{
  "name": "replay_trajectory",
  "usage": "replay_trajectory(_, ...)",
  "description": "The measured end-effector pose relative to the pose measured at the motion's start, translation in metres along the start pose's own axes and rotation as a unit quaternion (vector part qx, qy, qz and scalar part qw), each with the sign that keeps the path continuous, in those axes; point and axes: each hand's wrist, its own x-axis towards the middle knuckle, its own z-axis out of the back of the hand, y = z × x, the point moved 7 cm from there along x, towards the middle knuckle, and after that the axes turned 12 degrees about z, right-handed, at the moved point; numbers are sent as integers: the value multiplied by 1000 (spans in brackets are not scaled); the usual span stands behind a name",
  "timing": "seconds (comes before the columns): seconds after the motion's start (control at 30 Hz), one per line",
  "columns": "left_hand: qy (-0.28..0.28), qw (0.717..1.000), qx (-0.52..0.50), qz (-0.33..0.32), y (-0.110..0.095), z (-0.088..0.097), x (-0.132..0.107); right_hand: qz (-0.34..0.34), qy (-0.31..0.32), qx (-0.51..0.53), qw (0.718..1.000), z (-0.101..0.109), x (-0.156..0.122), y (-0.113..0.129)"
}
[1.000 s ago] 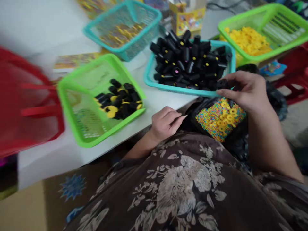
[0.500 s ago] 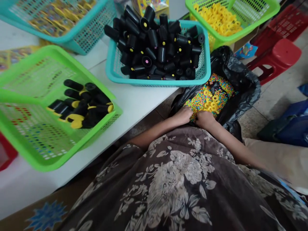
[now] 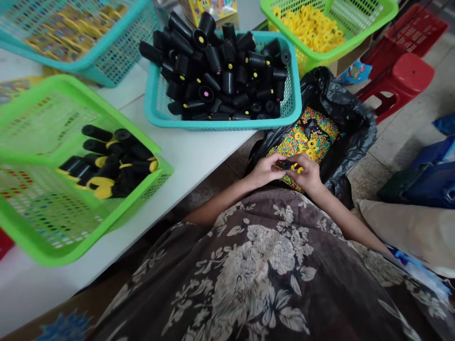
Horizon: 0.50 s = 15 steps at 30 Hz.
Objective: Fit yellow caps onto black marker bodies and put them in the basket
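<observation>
**Both hands pinch a small black tube over a bag of beads**

The left hand and right hand curl closed around the black tube, just above colourful beads in a black plastic bag. Beyond, on the white table, a teal basket holds more tubes; a green basket holds yellow rings.

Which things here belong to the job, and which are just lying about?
Job: left hand, right hand, black tube, coloured beads, yellow rings, black bag, teal basket of tubes.
Lying about: red stool, blue bag.
</observation>
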Motion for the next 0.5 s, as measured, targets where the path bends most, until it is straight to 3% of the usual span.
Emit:
replay_trajectory(0.1,4,997,-65,30,6,-2,1,-36,-24,36,998,-1,0,-8)
replay_trajectory(0.17,-3,994,-94,50,11,0,2,-62,-7,39,997,-3,0,-15)
replay_trajectory(0.27,-34,993,-100,52,15,5,6,-77,119,-50,989,-11,-4,-18)
replay_trajectory(0.33,-62,995,-66,37,17,11,9,-85,215,-144,962,-14,-11,-18)
replay_trajectory(0.4,-101,995,14,21,20,16,13,-87,278,-227,930,-14,-16,-14)
replay_trajectory(0.5,-134,977,163,23,27,17,20,-79,324,-293,896,-20,-15,-6)
